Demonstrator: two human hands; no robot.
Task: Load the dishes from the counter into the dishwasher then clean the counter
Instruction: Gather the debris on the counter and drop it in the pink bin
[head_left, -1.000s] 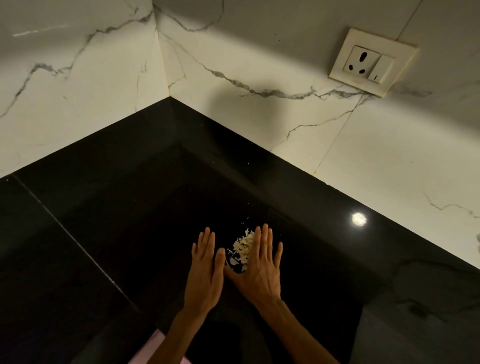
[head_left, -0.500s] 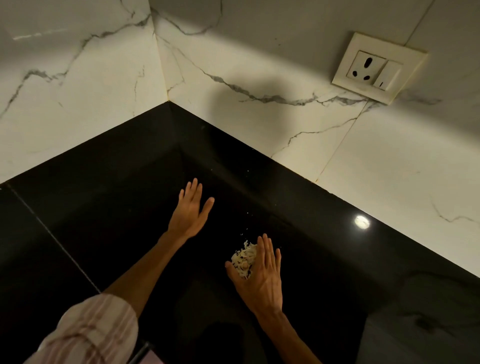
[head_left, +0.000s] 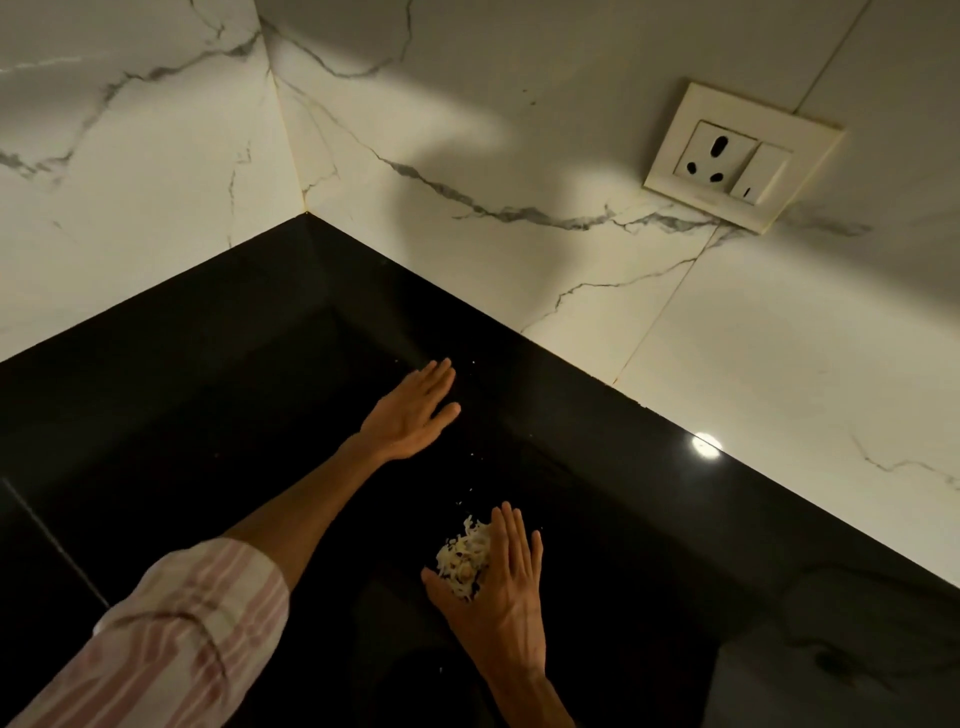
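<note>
Your lower forearms and everything nearer to you are cut off by the bottom edge of the head view; only a pink-and-white striped sleeve (head_left: 176, 639) shows on the left arm. The counter (head_left: 208, 395) is glossy black and poorly lit, so its surface detail is hard to read, and you cannot tell for certain whether your left palm touches it or hovers just above. A few pale specks lie scattered on the dark top between your two hands; they are too small to identify.

Your left hand (head_left: 410, 410) is stretched toward the back corner, flat, fingers straight and close together, holding nothing. Your right hand (head_left: 498, 587) lies nearer to you, also flat with fingers extended, its thumb spread to the left. The pile of food scraps (head_left: 462, 556), pale shreds, sits on the counter against the inner edge of the right hand, between thumb and forefinger; part of the pile is hidden under the fingers.

The counter meets two white marble-patterned walls (head_left: 130, 182) with grey veins, forming a corner at upper left of centre. A thin seam crosses the counter at far left. A cream socket plate (head_left: 737, 158) with a switch is mounted on the right-hand wall, well apart from both hands. A round bright reflection (head_left: 705, 446) shows on the counter near the right wall's base. A broad shadow falls across the upper wall.
</note>
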